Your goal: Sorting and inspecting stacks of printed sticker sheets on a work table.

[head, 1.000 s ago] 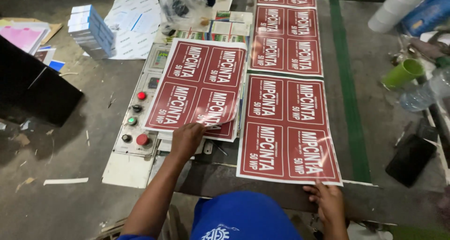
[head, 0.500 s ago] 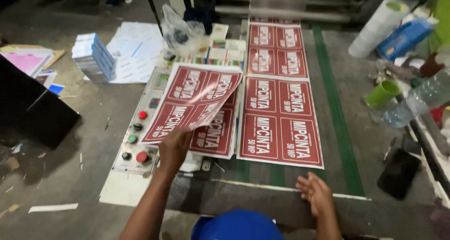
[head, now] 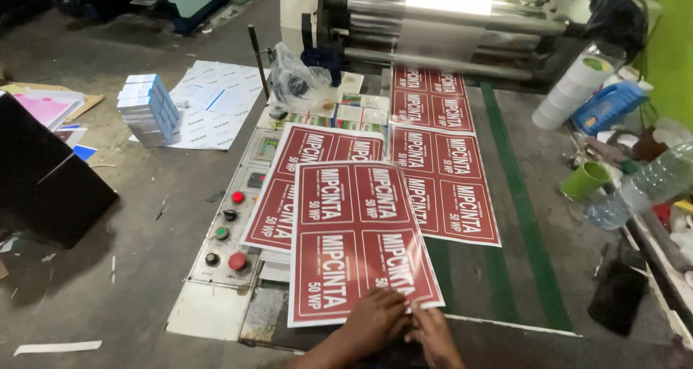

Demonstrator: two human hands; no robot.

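Both hands meet at the near edge of a red sheet (head: 359, 243) printed with four white-lettered panels. The left hand (head: 372, 322) lies curled on the sheet's lower edge, fingers closed against it. The right hand (head: 432, 333) sits just beside it with fingertips pinching the sheet's lower right corner. Both hands grip the sheet, which is lifted a little and tilts toward the camera.

The sheet lies over a stack (head: 310, 185) of like red sheets, which rests partly on a control panel (head: 227, 243) with red, green and black buttons. To the right, touching the stack's edge, another red sheet (head: 447, 192) lies flat on the tabletop (head: 469, 282), and a further one (head: 432, 98) follows behind it, coming out from under the rollers (head: 447, 33) of a machine. A green stripe (head: 520, 210) runs along the tabletop beside these sheets.

On the floor to the left stand a pile of blue-and-white packs (head: 148, 109) and a white printed sheet (head: 213, 102). A clear plastic bag (head: 296, 84) sits behind the stack. At the far right are a green cup (head: 585, 180), a clear bottle (head: 642, 189) on its side, a white roll (head: 570, 91) and a blue container (head: 610, 106).
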